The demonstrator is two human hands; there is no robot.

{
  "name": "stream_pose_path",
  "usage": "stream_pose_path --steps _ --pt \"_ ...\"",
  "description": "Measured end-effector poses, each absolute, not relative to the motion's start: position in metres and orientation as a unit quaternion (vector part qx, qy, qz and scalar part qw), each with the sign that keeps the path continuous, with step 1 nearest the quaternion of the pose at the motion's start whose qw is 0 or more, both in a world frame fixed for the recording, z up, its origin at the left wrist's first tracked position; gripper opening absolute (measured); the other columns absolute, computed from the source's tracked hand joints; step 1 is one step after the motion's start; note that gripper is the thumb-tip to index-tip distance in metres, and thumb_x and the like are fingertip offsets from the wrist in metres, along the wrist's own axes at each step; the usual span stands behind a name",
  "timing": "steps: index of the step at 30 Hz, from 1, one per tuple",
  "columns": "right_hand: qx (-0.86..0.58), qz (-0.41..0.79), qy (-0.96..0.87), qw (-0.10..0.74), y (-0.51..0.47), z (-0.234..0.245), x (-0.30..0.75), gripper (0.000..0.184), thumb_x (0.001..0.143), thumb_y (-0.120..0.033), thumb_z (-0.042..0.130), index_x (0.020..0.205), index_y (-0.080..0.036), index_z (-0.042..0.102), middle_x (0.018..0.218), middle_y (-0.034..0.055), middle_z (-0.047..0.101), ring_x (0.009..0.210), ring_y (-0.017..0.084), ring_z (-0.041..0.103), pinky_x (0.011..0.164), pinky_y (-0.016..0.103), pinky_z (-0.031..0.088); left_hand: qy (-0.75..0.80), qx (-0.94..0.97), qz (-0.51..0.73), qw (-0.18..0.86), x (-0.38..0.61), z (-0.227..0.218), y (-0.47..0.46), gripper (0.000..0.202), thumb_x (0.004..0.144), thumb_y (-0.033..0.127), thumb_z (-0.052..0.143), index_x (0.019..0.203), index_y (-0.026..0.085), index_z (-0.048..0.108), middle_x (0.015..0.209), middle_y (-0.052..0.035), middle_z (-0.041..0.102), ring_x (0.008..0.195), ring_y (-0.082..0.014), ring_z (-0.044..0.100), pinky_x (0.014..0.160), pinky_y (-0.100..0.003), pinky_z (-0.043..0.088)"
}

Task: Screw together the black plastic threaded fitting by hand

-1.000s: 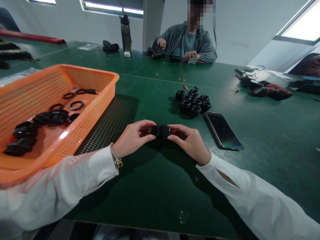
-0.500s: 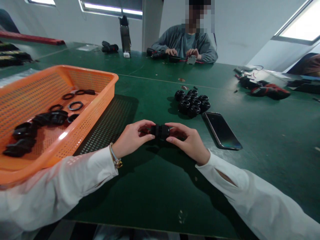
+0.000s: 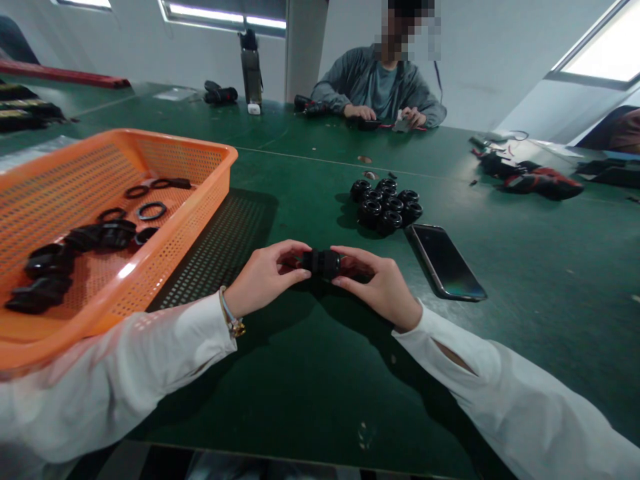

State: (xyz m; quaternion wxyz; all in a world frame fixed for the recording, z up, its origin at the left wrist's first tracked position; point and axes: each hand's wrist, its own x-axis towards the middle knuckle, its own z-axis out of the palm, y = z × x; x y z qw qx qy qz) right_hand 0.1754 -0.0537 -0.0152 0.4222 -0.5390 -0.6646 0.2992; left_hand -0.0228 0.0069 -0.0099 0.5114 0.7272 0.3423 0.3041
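Between my two hands, just above the green table (image 3: 320, 393), is a black plastic cable gland (image 3: 323, 264) lying sideways. My left hand (image 3: 263, 277) pinches its left end with thumb and fingers. My right hand (image 3: 383, 283) has thumb and fingertips closed around the rounded right end. Beyond my right hand sits a tight cluster of shiny black round caps (image 3: 390, 207) with holes in their tops. To my left, an orange basket (image 3: 187, 233) holds several black gland parts (image 3: 103, 237) and loose rings (image 3: 151, 211).
A phone (image 3: 445, 261) lies face up right of my right hand. Across the table a person (image 3: 383, 87) handles small parts. Black and red items (image 3: 543, 180) lie at the far right; an upright dark device (image 3: 251, 70) stands at the back.
My hands and the cable gland stay nearly in place, with only slight finger movement. The person opposite has shifted a little right, hands further apart.
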Motion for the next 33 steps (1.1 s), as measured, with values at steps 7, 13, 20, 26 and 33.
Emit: stream_pose_path --steps 7,13,20,26,33 --pt "-0.539 0.310 -0.659 0.423 -0.0533 -0.0145 0.1747 0.042 0.069 -0.025 0.069 0.111 -0.021 0.065 0.080 0.0022 0.074 0.073 0.019 0.070 0.072 0.034 0.058 0.341 0.732 0.306 0.504 -0.0239 -0.0108 0.0068 0.031 0.070 0.023 0.064 0.100 0.014 0.060 0.088 -0.0054 0.067 0.082 -0.0187 0.064 0.077 -0.034 0.054" --pt "-0.542 0.304 -0.663 0.417 -0.0535 -0.0149 0.1753 0.042 0.070 -0.026 0.068 0.112 -0.020 0.065 0.081 0.0025 0.074 0.073 0.018 0.070 0.071 0.033 0.058 0.348 0.734 0.305 0.498 -0.0231 -0.0095 0.0061 0.031 0.069 0.022 0.064 0.099 0.014 0.060 0.088 -0.0054 0.067 0.082 -0.0185 0.064 0.076 -0.033 0.054" --pt "-0.545 0.300 -0.664 0.414 -0.0534 -0.0135 0.1749 0.042 0.071 -0.027 0.067 0.112 -0.019 0.065 0.080 0.0026 0.074 0.071 0.018 0.069 0.071 0.033 0.058 0.344 0.727 0.307 0.508 -0.0230 -0.0089 0.0058 0.032 0.069 0.023 0.063 0.100 0.013 0.060 0.087 -0.0053 0.067 0.080 -0.0178 0.063 0.075 -0.033 0.054" --pt "-0.551 0.302 -0.662 0.410 -0.0535 -0.0130 0.1749 0.042 0.071 -0.028 0.067 0.112 -0.018 0.065 0.080 0.0034 0.074 0.071 0.019 0.070 0.072 0.034 0.057 0.347 0.731 0.306 0.502 -0.0238 -0.0092 0.0061 0.032 0.069 0.023 0.063 0.100 0.013 0.060 0.088 -0.0059 0.067 0.082 -0.0186 0.063 0.076 -0.033 0.053" --pt "-0.553 0.298 -0.664 0.405 -0.0535 -0.0127 0.1751 0.041 0.071 -0.029 0.067 0.111 -0.021 0.066 0.079 0.0021 0.074 0.071 0.019 0.069 0.071 0.034 0.057 0.341 0.734 0.310 0.499 -0.0243 -0.0106 0.0065 0.031 0.070 0.023 0.064 0.100 0.014 0.060 0.088 -0.0054 0.067 0.081 -0.0183 0.064 0.076 -0.034 0.054"
